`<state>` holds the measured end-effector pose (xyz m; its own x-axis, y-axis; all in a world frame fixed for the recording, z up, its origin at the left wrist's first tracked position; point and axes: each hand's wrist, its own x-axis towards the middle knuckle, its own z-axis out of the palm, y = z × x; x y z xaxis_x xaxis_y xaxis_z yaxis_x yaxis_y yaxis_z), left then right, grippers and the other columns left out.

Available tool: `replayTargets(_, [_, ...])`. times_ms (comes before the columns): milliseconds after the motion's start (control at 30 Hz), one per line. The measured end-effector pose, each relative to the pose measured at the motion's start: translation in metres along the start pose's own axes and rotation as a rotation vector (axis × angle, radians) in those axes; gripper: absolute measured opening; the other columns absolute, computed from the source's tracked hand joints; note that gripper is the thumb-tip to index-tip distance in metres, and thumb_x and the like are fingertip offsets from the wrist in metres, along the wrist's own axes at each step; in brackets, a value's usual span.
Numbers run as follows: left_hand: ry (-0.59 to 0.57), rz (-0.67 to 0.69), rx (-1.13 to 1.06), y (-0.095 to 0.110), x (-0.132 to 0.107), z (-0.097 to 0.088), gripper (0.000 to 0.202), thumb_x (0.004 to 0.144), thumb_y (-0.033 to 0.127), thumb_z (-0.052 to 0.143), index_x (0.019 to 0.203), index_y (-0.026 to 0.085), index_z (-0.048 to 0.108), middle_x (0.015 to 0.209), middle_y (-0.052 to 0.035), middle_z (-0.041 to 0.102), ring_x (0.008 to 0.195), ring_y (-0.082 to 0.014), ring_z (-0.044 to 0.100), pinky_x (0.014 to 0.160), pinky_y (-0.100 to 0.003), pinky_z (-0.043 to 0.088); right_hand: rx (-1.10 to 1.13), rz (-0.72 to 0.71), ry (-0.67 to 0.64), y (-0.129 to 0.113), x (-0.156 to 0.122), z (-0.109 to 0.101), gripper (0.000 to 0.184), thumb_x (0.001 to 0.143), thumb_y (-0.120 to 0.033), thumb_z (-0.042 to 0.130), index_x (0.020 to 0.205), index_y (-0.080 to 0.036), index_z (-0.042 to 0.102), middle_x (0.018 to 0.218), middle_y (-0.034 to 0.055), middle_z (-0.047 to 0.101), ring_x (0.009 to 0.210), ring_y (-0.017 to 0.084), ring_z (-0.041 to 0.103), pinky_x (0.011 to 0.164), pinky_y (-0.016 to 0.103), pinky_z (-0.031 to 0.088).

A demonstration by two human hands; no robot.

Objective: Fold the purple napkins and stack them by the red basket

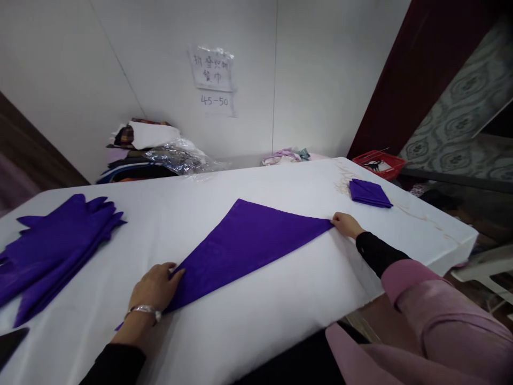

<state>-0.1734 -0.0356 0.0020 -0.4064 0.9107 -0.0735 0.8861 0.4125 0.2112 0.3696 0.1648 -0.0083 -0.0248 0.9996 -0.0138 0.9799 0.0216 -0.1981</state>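
- Two hands are ours in the head view: our left hand (154, 289) lies flat and wide on the near left corner of the purple cloth (248, 243), a triangle spread on the white worktop (280, 305).
- Our right hand (347, 224) touches the cloth's right tip, fingers curled; we cannot tell whether it pinches it.
- At far left a heap of purple cloths (52, 248) lies on the worktop; a folded purple cloth (368, 192) sits near the far right corner.

I see a white-covered table (280, 315) before a white wall (328, 80) with taped paper notes (212, 69), and what may be a dark red door (417, 69) at right.
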Motion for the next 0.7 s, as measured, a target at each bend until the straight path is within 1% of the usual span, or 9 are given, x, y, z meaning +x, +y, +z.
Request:
replayTargets(67, [-0.074,-0.029,-0.035,0.004,-0.003,-0.003,0.044,0.076,0.054,0.039,0.089,0.019,0.063,0.088,-0.0107,0.068,0.083,-0.0277,0.063,0.071,-0.037,0.046,-0.029,0.003,0.014,-0.002,0.005,-0.002,0.014,0.084,-0.024,0.053,0.080,-0.016,0.062,0.080,0.0068,0.066,0.075,0.017,0.058,0.063,0.025,0.035])
replayTargets(167, [-0.127,-0.028,-0.055,0.013,-0.010,-0.008,0.036,0.074,0.053,0.041,0.068,0.022,0.057,0.072,-0.0062,0.067,0.071,-0.0246,0.063,0.062,-0.034,0.043,-0.065,0.006,0.042,-0.007,0.013,-0.007,0.015,0.085,-0.022,0.051,0.083,-0.014,0.064,0.084,0.0104,0.067,0.080,0.021,0.059,0.066,0.027,0.038])
replayTargets(267, [-0.140,-0.041,-0.099,0.019,-0.017,-0.012,0.035,0.074,0.054,0.042,0.063,0.023,0.053,0.060,-0.0028,0.063,0.064,-0.0229,0.061,0.059,-0.033,0.041,-0.088,-0.025,0.081,-0.019,0.017,-0.012,0.018,0.083,-0.016,0.050,0.093,-0.010,0.064,0.097,0.0169,0.066,0.092,0.026,0.059,0.075,0.032,0.041])
replayTargets(333, [-0.141,-0.045,-0.170,0.019,-0.021,-0.014,0.035,0.073,0.055,0.043,0.066,0.023,0.054,0.059,-0.0017,0.064,0.064,-0.0227,0.061,0.060,-0.033,0.042,-0.089,-0.091,0.109,-0.037,0.014,-0.011,0.027,0.081,-0.014,0.052,0.106,-0.011,0.062,0.112,0.0183,0.061,0.105,0.028,0.055,0.085,0.036,0.040])
replayTargets(400, [-0.161,-0.042,-0.286,0.016,-0.023,-0.015,0.037,0.070,0.057,0.047,0.077,0.022,0.057,0.064,-0.0011,0.067,0.065,-0.0223,0.063,0.062,-0.034,0.044,-0.040,-0.241,0.127,-0.065,0.000,-0.006,0.035,0.081,-0.015,0.053,0.117,-0.014,0.058,0.122,0.0153,0.058,0.114,0.026,0.050,0.094,0.037,0.037])
replayTargets(467, [-0.207,-0.042,-0.416,0.012,-0.025,-0.016,0.047,0.067,0.059,0.051,0.095,0.022,0.058,0.066,0.0000,0.068,0.062,-0.0217,0.063,0.062,-0.034,0.045,0.118,-0.532,0.129,-0.103,-0.026,0.004,0.037,0.084,-0.018,0.051,0.120,-0.015,0.056,0.122,0.0140,0.058,0.114,0.024,0.050,0.098,0.039,0.036])
replayTargets(533, [-0.257,-0.048,-0.532,0.010,-0.027,-0.018,0.062,0.063,0.061,0.055,0.110,0.020,0.054,0.063,0.0014,0.067,0.057,-0.0215,0.062,0.058,-0.034,0.046,0.257,-0.803,0.059,-0.145,-0.062,0.015,0.040,0.085,-0.025,0.052,0.124,-0.017,0.053,0.125,0.0130,0.056,0.118,0.024,0.048,0.099,0.040,0.036])
replayTargets(600, [-0.307,-0.065,-0.674,0.012,-0.031,-0.023,0.073,0.058,0.061,0.061,0.117,0.019,0.051,0.064,0.0011,0.068,0.059,-0.0225,0.064,0.059,-0.034,0.048,0.328,-1.031,-0.038,-0.188,-0.102,0.024,0.049,0.087,-0.035,0.052,0.132,-0.017,0.045,0.134,0.0134,0.049,0.127,0.023,0.040,0.103,0.042,0.031])
replayTargets(700, [-0.417,-0.109,-0.913,0.022,-0.038,-0.035,0.085,0.053,0.057,0.070,0.125,0.019,0.044,0.077,-0.0020,0.071,0.070,-0.0249,0.068,0.066,-0.036,0.053,0.359,-1.185,-0.154,-0.241,-0.152,0.030,0.068,0.087,-0.045,0.052,0.143,-0.015,0.027,0.145,0.0136,0.035,0.135,0.024,0.027,0.108,0.042,0.024])
